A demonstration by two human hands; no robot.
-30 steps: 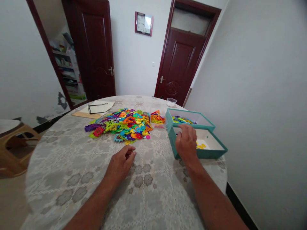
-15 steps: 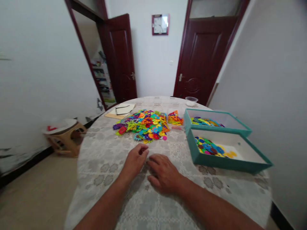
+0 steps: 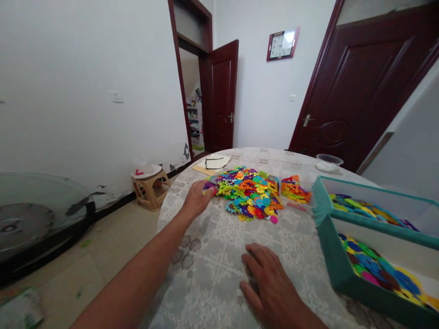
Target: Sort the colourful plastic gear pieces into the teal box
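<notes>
At the centre of the frame, a heap of plastic gear pieces (image 3: 252, 192) lies on the patterned tablecloth (image 3: 212, 256), its long axis running crosswise and dipping slightly toward the right; single gears point every way. The left hand (image 3: 196, 201) reaches its left end, fingertips curled at purple pieces; whether they grasp any, I cannot tell. At lower centre-right, the right hand (image 3: 269, 278) is unclenched, fingers loosely spread, pointing upper left.

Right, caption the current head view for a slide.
Left hand at the left edge of a multicoloured heap, right hand nearer the camera, two teal boxes at right.
</notes>
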